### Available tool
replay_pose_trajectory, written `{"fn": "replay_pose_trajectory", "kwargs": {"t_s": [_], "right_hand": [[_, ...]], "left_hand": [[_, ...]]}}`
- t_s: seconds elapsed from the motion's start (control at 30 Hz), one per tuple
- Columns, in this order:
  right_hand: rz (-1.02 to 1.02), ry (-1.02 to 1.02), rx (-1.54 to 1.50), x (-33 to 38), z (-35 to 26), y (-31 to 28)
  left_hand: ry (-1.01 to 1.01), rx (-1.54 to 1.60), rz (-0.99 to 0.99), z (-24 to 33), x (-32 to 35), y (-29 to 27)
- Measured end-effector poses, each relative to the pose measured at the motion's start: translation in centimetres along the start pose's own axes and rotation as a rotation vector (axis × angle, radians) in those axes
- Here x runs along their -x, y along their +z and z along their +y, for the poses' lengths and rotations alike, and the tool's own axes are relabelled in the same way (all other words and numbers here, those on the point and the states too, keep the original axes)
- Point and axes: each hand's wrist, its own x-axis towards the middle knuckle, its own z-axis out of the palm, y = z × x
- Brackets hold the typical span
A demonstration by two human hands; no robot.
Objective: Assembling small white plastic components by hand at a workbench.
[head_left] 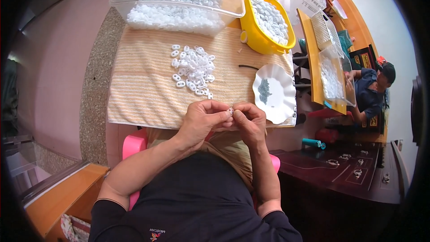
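Head view, I log: left hand (200, 118) and right hand (251, 123), both grips pinching the same small whitish piece (230, 111) near the front edge of the striped towel (143, 92). Beyond, leftward: piled white two-hole oval pieces (195, 68). Rightward: scalloped white plate (283, 92), grey bits (264, 91).
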Motion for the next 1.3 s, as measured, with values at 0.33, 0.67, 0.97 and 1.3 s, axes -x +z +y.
{"fn": "replay_pose_trajectory", "kwargs": {"t_s": [0.33,0.67,0.97,1.3], "right_hand": [[0.036,0.047,0.058,-0.1,0.0,-0.2],[-0.017,-0.034,0.001,-0.7,-2.2,0.0],[-0.088,-0.105,0.385,-3.0,-3.1,1.4],[-0.297,-0.416,0.995,-6.7,-3.4,5.4]], "left_hand": [[0.004,0.002,-0.002,0.0,0.2,0.0],[0.022,0.059,-0.018,0.3,0.8,0.5],[0.007,0.056,-0.072,0.5,2.3,2.0],[0.014,0.057,-0.088,1.1,2.6,2.3]]}}
